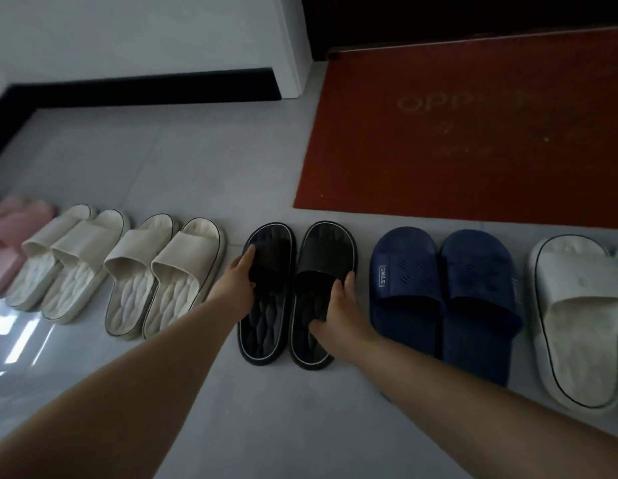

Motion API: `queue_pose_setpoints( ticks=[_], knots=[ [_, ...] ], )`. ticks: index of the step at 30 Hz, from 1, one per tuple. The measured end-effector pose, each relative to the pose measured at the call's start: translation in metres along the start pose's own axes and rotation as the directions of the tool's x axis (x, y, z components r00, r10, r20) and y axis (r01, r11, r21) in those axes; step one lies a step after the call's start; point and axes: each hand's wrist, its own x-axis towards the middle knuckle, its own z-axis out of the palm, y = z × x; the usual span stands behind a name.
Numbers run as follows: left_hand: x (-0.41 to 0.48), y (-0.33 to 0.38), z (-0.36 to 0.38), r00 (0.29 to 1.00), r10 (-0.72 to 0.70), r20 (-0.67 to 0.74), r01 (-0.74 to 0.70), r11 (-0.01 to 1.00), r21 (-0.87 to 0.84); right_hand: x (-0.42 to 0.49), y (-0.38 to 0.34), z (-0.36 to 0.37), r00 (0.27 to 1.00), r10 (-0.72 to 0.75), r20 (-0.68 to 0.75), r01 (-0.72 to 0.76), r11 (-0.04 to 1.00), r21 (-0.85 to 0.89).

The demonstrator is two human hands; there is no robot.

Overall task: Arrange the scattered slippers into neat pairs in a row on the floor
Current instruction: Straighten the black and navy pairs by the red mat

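A row of slippers lies on the grey floor. In the middle is a black pair: the left black slipper and the right black slipper stand side by side, toes away from me. My left hand grips the left black slipper at its strap's outer edge. My right hand holds the right black slipper at the strap and insole. To the left lie two cream pairs and a pink slipper. A navy pair and a white slipper lie to the right.
A red doormat with faded lettering lies behind the row at the right, before a dark door. A white wall with a black skirting board runs behind at the left. Open grey floor stretches in front of the slippers.
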Motion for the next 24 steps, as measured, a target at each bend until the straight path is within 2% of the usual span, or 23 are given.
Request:
queue_pose_setpoints(
  ticks=[5, 9, 13, 16, 19, 22, 24],
  knots=[
    [0.008, -0.005, 0.003, 0.996, 0.010, -0.088, -0.009, 1.000, 0.010, -0.004, 0.002, -0.012, 0.996, -0.061, 0.072, 0.061, 0.998, -0.002],
    [0.004, -0.010, 0.002, 0.993, 0.085, -0.083, -0.086, 0.996, -0.008, -0.010, 0.000, -0.019, 0.991, -0.054, 0.124, 0.058, 0.998, -0.032],
    [0.000, -0.009, 0.002, 0.995, 0.081, -0.064, -0.083, 0.996, -0.023, -0.011, 0.001, -0.016, 0.989, -0.052, 0.139, 0.069, 0.991, -0.119],
    [-0.008, 0.001, 0.001, 0.998, 0.056, -0.033, -0.056, 0.998, 0.004, -0.015, 0.000, -0.027, 0.989, -0.037, 0.145, 0.054, 0.992, -0.113],
    [-0.019, 0.030, -0.004, 0.982, 0.173, -0.081, -0.164, 0.981, 0.099, -0.034, 0.009, -0.047, 0.991, -0.040, 0.131, 0.058, 0.988, -0.144],
    [-0.024, 0.077, -0.009, 0.932, 0.353, -0.079, -0.350, 0.936, 0.046, -0.066, 0.039, -0.079, 0.997, -0.033, 0.063, 0.051, 0.950, -0.309],
    [-0.031, 0.112, -0.006, 0.890, 0.455, -0.001, -0.454, 0.888, -0.071, -0.084, 0.064, -0.106, 0.985, -0.082, -0.154, 0.021, 0.932, -0.362]
  ],
)
